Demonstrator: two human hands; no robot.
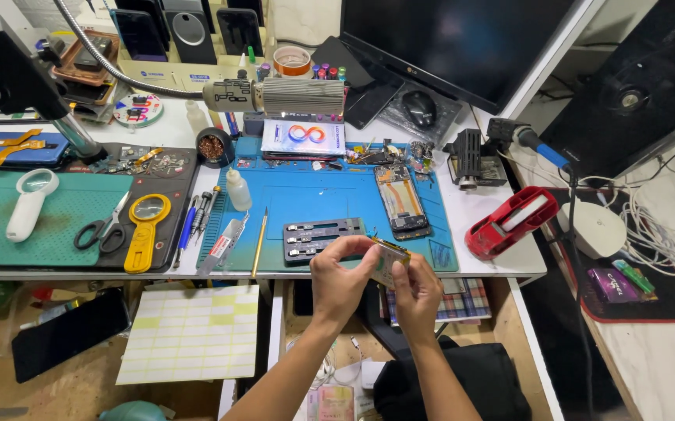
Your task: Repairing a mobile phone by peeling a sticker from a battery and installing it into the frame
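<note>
Both hands pinch a small flat phone part with a shiny gold edge. The left hand grips its left side, and the right hand grips its right side. Just behind the hands lies a smooth blue mat with an opened phone on it.

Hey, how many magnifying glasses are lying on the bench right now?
2. A white magnifier lies on the green mat at far left; a yellow magnifier lies right of the scissors. Clutter may hide others.
</note>
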